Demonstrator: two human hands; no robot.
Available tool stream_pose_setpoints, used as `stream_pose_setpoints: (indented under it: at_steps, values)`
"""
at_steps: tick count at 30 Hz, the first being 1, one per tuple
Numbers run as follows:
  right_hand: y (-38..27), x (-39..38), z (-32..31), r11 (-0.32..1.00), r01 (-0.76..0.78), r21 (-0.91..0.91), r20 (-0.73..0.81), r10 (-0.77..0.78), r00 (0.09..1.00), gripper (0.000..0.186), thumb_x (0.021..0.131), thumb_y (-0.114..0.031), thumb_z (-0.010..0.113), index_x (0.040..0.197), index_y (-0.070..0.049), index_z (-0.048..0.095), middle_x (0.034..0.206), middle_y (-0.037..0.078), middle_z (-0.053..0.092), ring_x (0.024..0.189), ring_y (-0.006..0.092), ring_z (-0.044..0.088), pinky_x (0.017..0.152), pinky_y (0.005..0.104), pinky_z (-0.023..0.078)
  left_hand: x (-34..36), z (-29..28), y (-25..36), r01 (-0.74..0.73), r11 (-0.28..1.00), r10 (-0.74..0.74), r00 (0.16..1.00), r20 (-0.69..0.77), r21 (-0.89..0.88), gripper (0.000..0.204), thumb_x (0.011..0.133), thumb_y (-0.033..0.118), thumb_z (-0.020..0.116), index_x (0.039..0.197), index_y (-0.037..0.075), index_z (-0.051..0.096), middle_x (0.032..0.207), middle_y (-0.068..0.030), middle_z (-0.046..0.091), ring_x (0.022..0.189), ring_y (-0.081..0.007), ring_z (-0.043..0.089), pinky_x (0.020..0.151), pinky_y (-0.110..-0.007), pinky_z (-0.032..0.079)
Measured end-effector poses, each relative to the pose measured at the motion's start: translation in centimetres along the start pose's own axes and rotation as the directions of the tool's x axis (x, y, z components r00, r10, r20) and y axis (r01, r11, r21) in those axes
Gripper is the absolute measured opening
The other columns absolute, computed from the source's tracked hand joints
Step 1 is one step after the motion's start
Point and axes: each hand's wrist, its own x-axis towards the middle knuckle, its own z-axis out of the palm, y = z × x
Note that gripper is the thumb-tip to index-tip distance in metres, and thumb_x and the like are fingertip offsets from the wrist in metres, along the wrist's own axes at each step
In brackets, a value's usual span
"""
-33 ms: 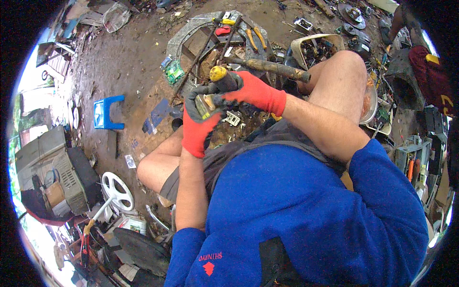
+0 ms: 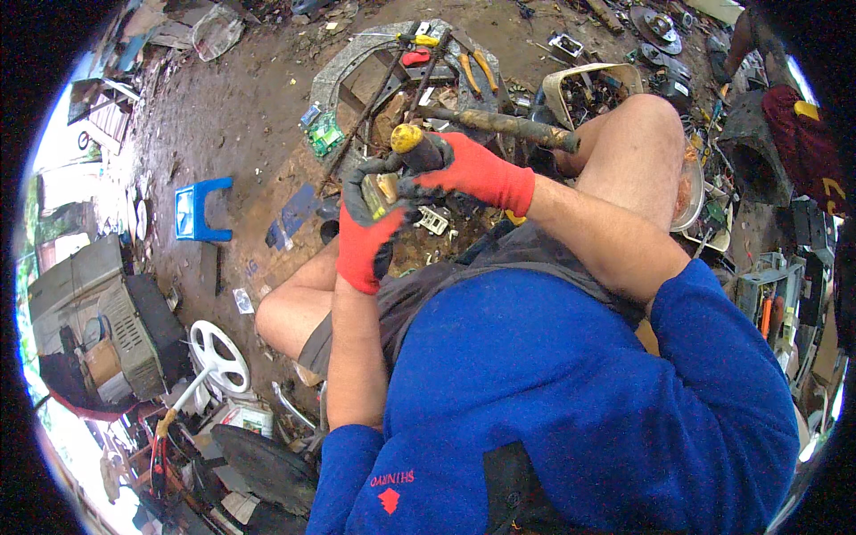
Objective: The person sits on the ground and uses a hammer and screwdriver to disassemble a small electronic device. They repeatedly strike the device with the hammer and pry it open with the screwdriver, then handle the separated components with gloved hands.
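My right hand (image 2: 468, 174), in a red and black glove, is closed around what looks like a screwdriver (image 2: 408, 139), with a thick black handle and a yellow end pointing up and away. Its blade is hidden. Just to the left, my left hand (image 2: 367, 234), in a matching glove, grips a small pale and yellow-green part (image 2: 378, 196) whose kind I cannot make out. The two hands nearly touch. Beneath and beyond them is a grey stone-like ring (image 2: 334, 76) with rusty bars across it. A white slotted piece (image 2: 433, 220) lies below the right hand.
Orange-handled pliers (image 2: 479, 71) and a yellow-handled tool (image 2: 419, 40) lie on the ring. A brown rod (image 2: 517, 127) juts right. A green circuit board (image 2: 325, 134) sits at its left edge. Nearby are a blue stool (image 2: 207, 210) and a scrap-filled bin (image 2: 555, 98).
The left hand and the small part in it have shifted and turned very slightly. The right hand and the screwdriver look the same.
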Motion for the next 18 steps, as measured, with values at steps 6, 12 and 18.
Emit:
stream_pose_setpoints:
  at_steps: [6, 12, 18]
  values:
    - [1.2, 0.6, 0.2, 0.984, 0.130, 0.118, -0.006, -0.130, 0.991, 0.044, 0.074, -0.013, 0.074, 0.115, -0.006, 0.059, 0.096, -0.001, 0.065, 0.081, 0.0083, 0.057, 0.072, 0.0256, 0.049, -0.5, -0.8, -0.7, 0.273, 0.799, -0.243, 0.962, 0.128, -0.536, 0.048, 0.091, 0.034, 0.054, 0.129, 0.007, 0.043, 0.112, -0.0115, 0.061, 0.088, -0.0247, 0.064, 0.071, -0.038, 0.057]
    - [1.2, 0.6, 0.2, 0.994, 0.080, 0.075, 0.048, -0.084, 0.995, 0.046, 0.077, -0.009, 0.072, 0.120, -0.007, 0.056, 0.097, -0.001, 0.063, 0.077, 0.0061, 0.056, 0.064, 0.0226, 0.047, 0.2, -1.8, -2.6, 0.405, 0.643, -0.321, 0.913, 0.251, -0.651, 0.046, 0.097, 0.042, 0.042, 0.127, 0.008, 0.049, 0.107, -0.0105, 0.063, 0.077, -0.0214, 0.064, 0.058, -0.034, 0.055]
    - [4.3, 1.9, -0.5, 1.000, 0.022, 0.006, -0.001, -0.022, 1.000, 0.042, 0.077, -0.010, 0.072, 0.116, -0.004, 0.058, 0.102, 0.002, 0.064, 0.088, 0.0098, 0.058, 0.080, 0.0270, 0.047, 0.6, -1.2, -3.2, 0.450, 0.760, -0.407, 0.892, 0.197, -0.469, 0.040, 0.095, 0.035, 0.050, 0.124, 0.008, 0.052, 0.107, -0.0074, 0.063, 0.085, -0.0190, 0.063, 0.069, -0.033, 0.055]
